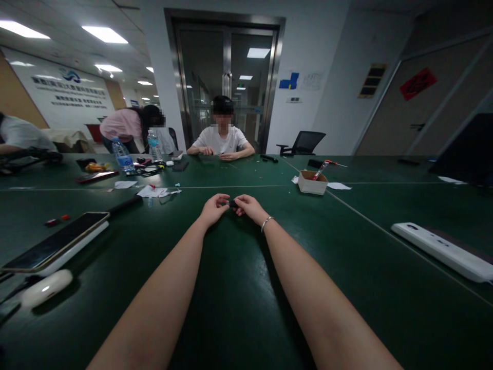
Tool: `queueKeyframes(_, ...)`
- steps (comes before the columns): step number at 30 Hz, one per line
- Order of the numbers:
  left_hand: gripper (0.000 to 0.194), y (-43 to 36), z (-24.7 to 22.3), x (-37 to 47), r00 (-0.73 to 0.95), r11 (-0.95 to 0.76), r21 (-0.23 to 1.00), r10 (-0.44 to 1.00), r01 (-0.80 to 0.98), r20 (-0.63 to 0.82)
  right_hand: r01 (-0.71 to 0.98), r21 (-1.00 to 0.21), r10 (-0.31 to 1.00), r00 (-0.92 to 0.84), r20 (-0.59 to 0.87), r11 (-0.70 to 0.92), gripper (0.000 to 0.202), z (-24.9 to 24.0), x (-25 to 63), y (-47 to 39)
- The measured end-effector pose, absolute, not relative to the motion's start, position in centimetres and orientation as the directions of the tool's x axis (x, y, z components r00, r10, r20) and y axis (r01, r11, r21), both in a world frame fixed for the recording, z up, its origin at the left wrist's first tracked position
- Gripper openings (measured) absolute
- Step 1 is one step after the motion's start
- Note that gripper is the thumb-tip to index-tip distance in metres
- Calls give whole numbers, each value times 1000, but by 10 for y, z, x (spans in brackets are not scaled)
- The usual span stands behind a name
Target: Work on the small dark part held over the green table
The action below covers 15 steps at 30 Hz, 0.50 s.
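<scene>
Both my hands meet above the middle of the green table (239, 277). A small black object (232, 204) is pinched between the fingertips of my right hand (248, 206), whose wrist wears a silver bracelet (267, 222). My left hand (215, 209) closes its thumb and fingers at the other end, on a small pale or clear piece (227, 203) that touches the black one. Both pieces are too small to identify.
Across the table sits a person (221, 136). A small box (313, 183) with tools stands ahead to the right; a white power strip (442, 249) lies far right. At left are a phone (57, 241), a white mouse (46, 289), papers (154, 191) and water bottles (123, 155).
</scene>
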<state>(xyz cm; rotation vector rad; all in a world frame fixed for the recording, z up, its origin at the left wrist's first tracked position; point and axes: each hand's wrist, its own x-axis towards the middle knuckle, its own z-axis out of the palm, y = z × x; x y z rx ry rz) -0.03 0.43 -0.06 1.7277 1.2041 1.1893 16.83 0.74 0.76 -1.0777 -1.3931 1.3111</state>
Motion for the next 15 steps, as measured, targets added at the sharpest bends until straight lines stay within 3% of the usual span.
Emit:
queueKeyframes(5, 30, 7, -2, 2, 118, -268, 915, 963, 300, 244, 4, -998, 969, -240, 54, 57, 4, 9, 170, 6)
queueKeyframes(15, 32, 13, -10, 3, 199, -261, 922, 958, 287, 209, -23, -998, 968, -242, 60, 56, 2, 6, 170, 9)
